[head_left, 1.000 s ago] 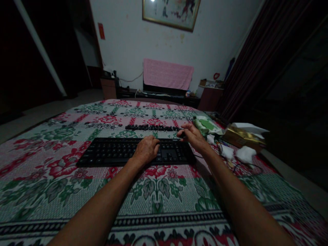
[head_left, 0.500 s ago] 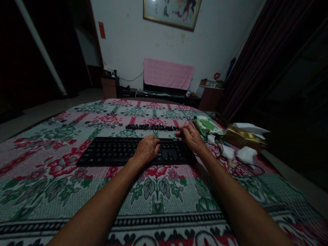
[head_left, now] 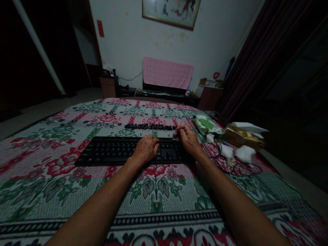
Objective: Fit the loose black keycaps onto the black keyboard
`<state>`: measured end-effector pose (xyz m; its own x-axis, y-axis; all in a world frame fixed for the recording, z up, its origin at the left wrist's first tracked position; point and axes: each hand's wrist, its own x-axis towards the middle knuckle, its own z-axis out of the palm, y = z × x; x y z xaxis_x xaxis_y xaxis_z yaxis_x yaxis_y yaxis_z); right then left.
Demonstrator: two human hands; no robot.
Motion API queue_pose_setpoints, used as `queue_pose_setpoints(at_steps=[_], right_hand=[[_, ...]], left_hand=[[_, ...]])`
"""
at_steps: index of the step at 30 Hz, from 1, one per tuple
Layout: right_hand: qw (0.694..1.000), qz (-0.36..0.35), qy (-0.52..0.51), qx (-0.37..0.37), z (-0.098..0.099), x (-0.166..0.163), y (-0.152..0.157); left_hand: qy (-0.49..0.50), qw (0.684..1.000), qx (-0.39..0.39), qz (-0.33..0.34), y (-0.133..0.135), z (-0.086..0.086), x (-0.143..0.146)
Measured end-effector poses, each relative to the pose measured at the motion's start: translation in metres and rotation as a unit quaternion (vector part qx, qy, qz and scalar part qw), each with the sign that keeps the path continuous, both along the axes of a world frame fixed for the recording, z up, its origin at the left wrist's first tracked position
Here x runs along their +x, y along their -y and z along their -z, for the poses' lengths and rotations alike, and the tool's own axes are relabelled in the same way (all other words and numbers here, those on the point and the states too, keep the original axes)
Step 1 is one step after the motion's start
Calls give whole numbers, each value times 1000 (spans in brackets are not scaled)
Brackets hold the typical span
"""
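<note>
A black computer keyboard [head_left: 110,150] lies flat on the flowered cover. My left hand [head_left: 146,148] rests on its middle right part, fingers bent together near the back edge and thumb at the side. Over the back right corner of the keyboard is my right hand [head_left: 188,138], thumb and forefinger pinched. Something small and dark may be between those fingertips, but it is too dim to name. Behind the keyboard runs a row of small black pieces that look like keycaps [head_left: 146,126]. My right hand hides part of the number pad.
To the right are a green and white tissue pack [head_left: 206,124], a gold tissue box [head_left: 242,135] and crumpled white tissues [head_left: 244,153]. A thin dark cable [head_left: 230,172] curls near them. Beyond the flowered cover [head_left: 156,191], a pink towel [head_left: 167,73] drapes over a screen.
My right hand has shifted slightly left and down, closer to the keyboard's back right part. My left hand stays on the keyboard. The view has moved a little.
</note>
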<state>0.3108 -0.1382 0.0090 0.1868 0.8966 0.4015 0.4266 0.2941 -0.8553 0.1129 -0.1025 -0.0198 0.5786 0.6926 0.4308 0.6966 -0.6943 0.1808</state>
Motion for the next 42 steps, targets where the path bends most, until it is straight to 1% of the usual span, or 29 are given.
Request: queue_pose_setpoints(at_steps=[4, 8, 16, 23, 26, 33, 35, 37, 40, 42], right_hand=[[1000, 5, 25, -1, -1, -2, 2], [999, -7, 32, 9, 0, -3, 3], [997, 14, -81, -3, 3, 3, -3], [996, 53, -76, 2, 0, -7, -1], [994, 69, -87, 8, 3, -7, -3], [987, 44, -153, 12, 14, 13, -9], [990, 36, -134, 4, 13, 12, -8], [996, 28, -86, -4, 8, 7, -6], [999, 9, 45, 12, -1, -4, -1], [991, -11, 128, 30, -5, -9, 1]], left_hand=[[1, 1000, 3, -1, -1, 1, 0], [-6, 1000, 3, -4, 0, 1, 1], [-6, 1000, 1, -6, 2, -1, 1], [-4, 1000, 7, -4, 0, -1, 0], [-6, 1000, 7, -1, 0, -1, 0], [-7, 1000, 12, -4, 0, 1, 1], [-5, 1000, 15, -5, 0, 1, 1], [-5, 1000, 15, -5, 0, 1, 1], [-5, 1000, 12, -4, 0, 1, 1], [-2, 1000, 13, -4, 1, 1, 1]])
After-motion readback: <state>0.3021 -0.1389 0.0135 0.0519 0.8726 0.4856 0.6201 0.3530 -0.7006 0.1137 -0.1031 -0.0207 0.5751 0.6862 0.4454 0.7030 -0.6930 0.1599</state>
